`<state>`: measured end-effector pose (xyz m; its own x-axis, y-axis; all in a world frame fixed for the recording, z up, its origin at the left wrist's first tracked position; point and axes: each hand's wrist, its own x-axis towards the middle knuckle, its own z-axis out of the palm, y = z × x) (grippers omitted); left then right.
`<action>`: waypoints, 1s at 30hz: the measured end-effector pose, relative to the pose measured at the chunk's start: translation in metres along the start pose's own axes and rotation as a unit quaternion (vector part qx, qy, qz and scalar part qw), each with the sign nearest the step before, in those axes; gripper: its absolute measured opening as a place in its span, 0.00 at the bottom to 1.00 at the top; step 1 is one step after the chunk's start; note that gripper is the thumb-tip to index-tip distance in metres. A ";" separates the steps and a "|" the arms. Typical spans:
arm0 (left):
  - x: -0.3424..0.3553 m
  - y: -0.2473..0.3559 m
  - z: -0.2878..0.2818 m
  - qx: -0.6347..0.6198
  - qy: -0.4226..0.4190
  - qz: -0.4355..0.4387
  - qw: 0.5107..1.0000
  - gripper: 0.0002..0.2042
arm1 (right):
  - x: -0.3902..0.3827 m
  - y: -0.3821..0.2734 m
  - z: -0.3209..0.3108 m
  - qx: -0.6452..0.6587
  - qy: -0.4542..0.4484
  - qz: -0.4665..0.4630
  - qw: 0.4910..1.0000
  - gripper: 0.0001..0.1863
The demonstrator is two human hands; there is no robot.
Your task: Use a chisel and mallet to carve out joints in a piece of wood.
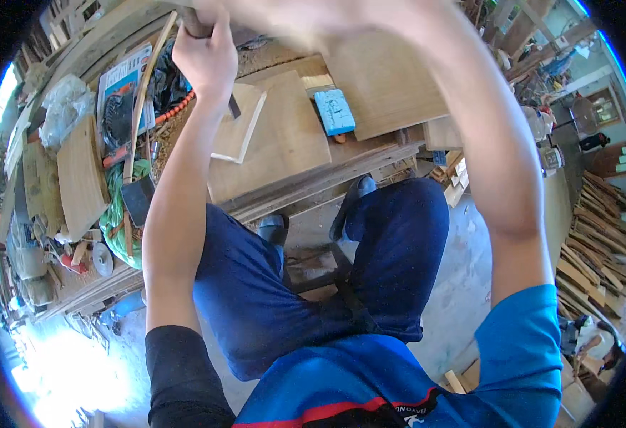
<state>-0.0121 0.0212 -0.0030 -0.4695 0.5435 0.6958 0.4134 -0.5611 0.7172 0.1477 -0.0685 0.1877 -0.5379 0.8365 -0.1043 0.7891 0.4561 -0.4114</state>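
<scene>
My left hand (207, 57) is closed around a brown, rounded tool handle (196, 26) at the top of the view. A dark flat blade (234, 107) shows past my wrist, apparently part of the same chisel-like tool. My right hand (291, 16) reaches across at the upper edge, smeared by motion, so its fingers cannot be made out. Below both hands, a pale wooden piece with a light edge (245, 128) lies on a wide flat board (295, 135). A worn light-blue block (334, 112) rests between that board and another wooden panel (388, 89).
On the bench's left lie a black-headed mallet (139, 201), green plastic (117, 221), a clear plastic bag (67, 107), a curved board (81, 178) and a grey disc (102, 259). Stacked wood strips (598, 242) fill the far right, with a person (595, 342) near them.
</scene>
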 end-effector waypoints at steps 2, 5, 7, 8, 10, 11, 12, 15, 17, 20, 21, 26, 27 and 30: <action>0.000 -0.001 -0.001 -0.002 0.016 0.013 1.000 0.15 | -0.008 -0.010 -0.001 -0.010 0.038 0.025 0.999 0.23; -0.004 0.015 0.009 0.010 -0.026 -0.038 0.999 0.14 | -0.032 -0.029 -0.042 0.046 0.109 0.044 0.992 0.24; -0.001 0.012 0.019 -0.021 -0.002 0.009 1.000 0.15 | -0.007 0.007 -0.013 0.025 0.091 -0.016 0.995 0.24; 0.008 -0.027 -0.008 0.056 -0.007 0.130 0.990 0.16 | 0.002 -0.003 -0.003 0.033 0.023 -0.030 0.999 0.25; -0.003 -0.002 0.008 0.019 -0.012 0.013 1.000 0.16 | -0.019 0.003 -0.008 0.054 0.024 -0.016 0.998 0.27; -0.002 0.002 0.007 0.015 -0.013 -0.024 1.000 0.16 | -0.025 0.006 -0.014 0.084 0.044 -0.024 0.995 0.28; 0.002 0.001 0.010 -0.016 -0.020 -0.049 0.998 0.15 | -0.031 0.010 -0.018 0.115 0.063 -0.033 0.991 0.29; 0.019 -0.024 -0.012 -0.068 0.047 -0.032 0.996 0.16 | -0.028 0.058 0.022 0.309 0.262 -0.061 0.912 0.31; 0.032 -0.001 -0.025 -0.166 0.063 -0.103 0.979 0.16 | -0.023 0.107 0.071 0.325 0.268 -0.035 0.906 0.35; 0.043 0.016 -0.031 -0.238 0.096 -0.085 0.963 0.14 | -0.011 0.156 0.145 0.377 0.277 0.045 0.883 0.41; 0.041 0.012 -0.035 -0.241 0.084 -0.078 0.964 0.14 | -0.009 0.158 0.158 0.403 0.282 0.079 0.867 0.40; 0.037 -0.015 -0.033 -0.183 0.041 -0.077 0.979 0.13 | 0.000 0.167 0.152 0.373 0.201 0.081 0.902 0.39; 0.035 -0.016 -0.030 -0.181 0.036 -0.079 0.980 0.13 | -0.002 0.169 0.154 0.377 0.201 0.084 0.900 0.39; 0.031 -0.018 -0.022 -0.211 -0.009 -0.049 0.976 0.12 | -0.005 0.175 0.158 0.316 0.230 0.079 0.917 0.40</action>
<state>-0.0512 0.0345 0.0049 -0.4750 0.6168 0.6276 0.0067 -0.7107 0.7035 0.2411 -0.0408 -0.0271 -0.1341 0.9830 0.1254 0.4393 0.1724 -0.8816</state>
